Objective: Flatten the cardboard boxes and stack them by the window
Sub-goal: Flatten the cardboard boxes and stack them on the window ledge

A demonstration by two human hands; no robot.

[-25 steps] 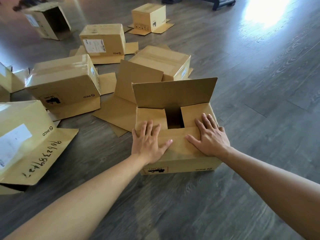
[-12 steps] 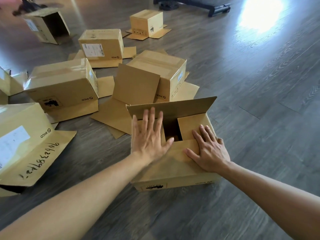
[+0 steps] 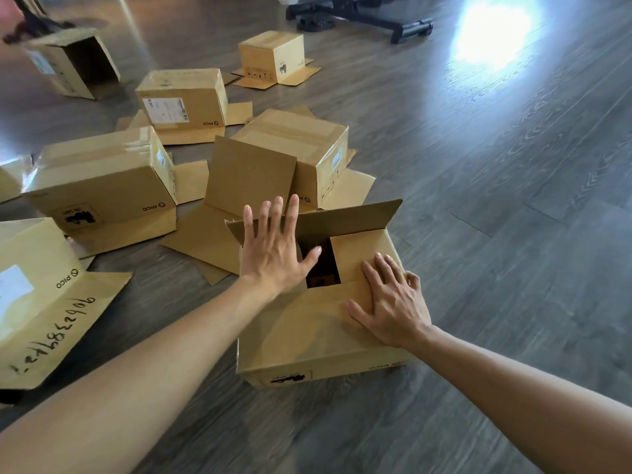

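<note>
A brown cardboard box (image 3: pixel 307 340) stands on the grey wood floor right in front of me, its top partly folded in with a dark gap in the middle. My left hand (image 3: pixel 273 249) lies flat with spread fingers over the left inner flap, its fingertips reaching the far flap (image 3: pixel 352 218), which leans low over the opening. My right hand (image 3: pixel 390 302) presses flat on the near flap and the right inner flap.
Several more cardboard boxes sit upside down with flaps splayed on the floor: one at far left (image 3: pixel 37 289), one at left (image 3: pixel 102 183), one behind (image 3: pixel 301 148), others further back (image 3: pixel 184 97) (image 3: pixel 273 56) (image 3: pixel 75 59). A black stand base (image 3: pixel 393 22) lies at the top. Bare floor extends to the right.
My left hand slid forward from the near flap onto the left inner flap and up to the far flap. The far flap has tipped down from upright toward the opening. The right hand stayed.
</note>
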